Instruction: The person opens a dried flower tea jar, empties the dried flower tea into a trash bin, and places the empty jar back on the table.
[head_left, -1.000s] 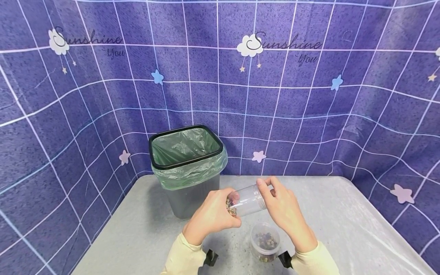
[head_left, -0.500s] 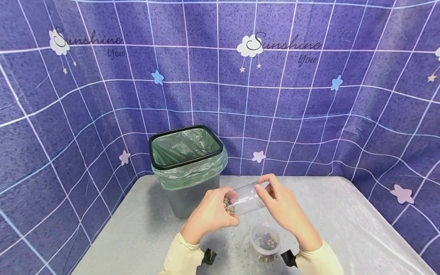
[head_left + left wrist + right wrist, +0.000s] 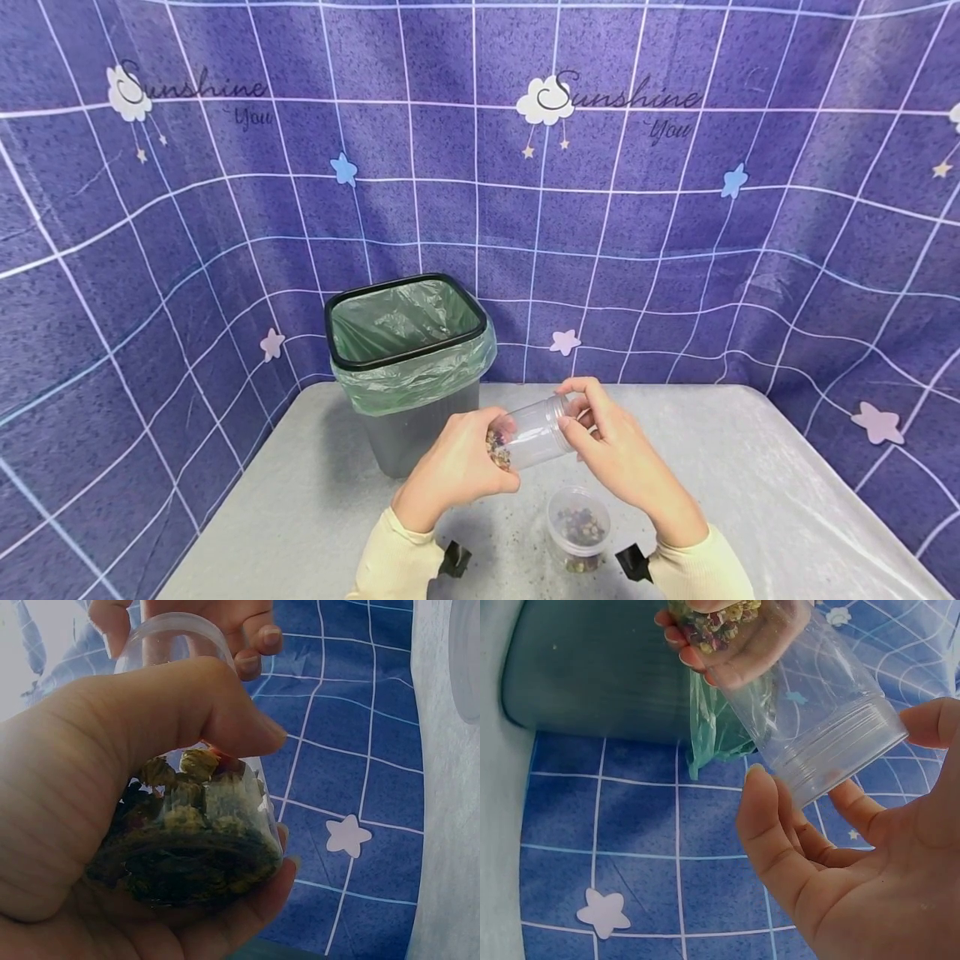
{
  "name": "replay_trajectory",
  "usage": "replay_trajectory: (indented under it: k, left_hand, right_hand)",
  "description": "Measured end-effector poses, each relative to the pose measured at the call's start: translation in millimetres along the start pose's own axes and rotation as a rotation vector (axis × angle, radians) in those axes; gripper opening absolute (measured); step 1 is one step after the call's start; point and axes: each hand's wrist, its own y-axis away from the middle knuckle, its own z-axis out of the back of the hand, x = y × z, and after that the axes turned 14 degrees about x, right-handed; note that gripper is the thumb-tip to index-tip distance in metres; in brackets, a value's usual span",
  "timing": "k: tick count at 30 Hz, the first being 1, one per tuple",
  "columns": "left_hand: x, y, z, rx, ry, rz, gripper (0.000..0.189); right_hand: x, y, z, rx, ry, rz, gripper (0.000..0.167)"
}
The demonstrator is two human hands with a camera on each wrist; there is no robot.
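A clear plastic jar (image 3: 534, 435) is held tilted above the table, its threaded end towards the right. Dried flower buds (image 3: 498, 448) lie gathered in its lower end, partly hidden by fingers. My left hand (image 3: 459, 462) grips that lower end, thumb across the near side, as the left wrist view also shows. At the threaded end, my right hand (image 3: 611, 446) has its thumb and fingers curled about the rim. Whether a clear lid sits there, I cannot tell. Below the hands, a second clear jar (image 3: 576, 543) stands upright on the table with dried flowers in it.
At the back left stands a grey bin (image 3: 420, 433) with a black rim and a green plastic liner (image 3: 420, 387). Dark crumbs are scattered on the grey tabletop (image 3: 300, 508) around the standing jar. A blue-purple gridded curtain (image 3: 637, 250) hangs behind and at the sides.
My right hand's fingers shift around the jar's threaded end, the thumb moving from the top side down. My left hand and the jar have drifted slightly left.
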Motion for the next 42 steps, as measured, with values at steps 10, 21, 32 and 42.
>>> replay_trajectory:
  k: [10, 21, 32, 42]
  left_hand:
    - [0.5, -0.8, 0.5, -0.001, 0.000, -0.002, 0.042]
    - [0.9, -1.4, 1.6, 0.004, 0.017, -0.011, 0.042]
    - [2.4, 0.0, 2.3, -0.002, 0.020, -0.012, 0.043]
    - [6.2, 4.1, 11.0, -0.031, 0.027, 0.007, 0.050]
  right_hand:
    - [-0.7, 0.6, -0.7, -0.023, 0.046, 0.032, 0.044]
    - [-2.3, -0.1, -1.8, -0.048, 0.037, 0.107, 0.051]
    - [-1.2, 1.6, -0.5, -0.061, 0.044, 0.123, 0.053]
    - [-0.9, 1.6, 2.5, -0.082, 0.040, 0.105, 0.050]
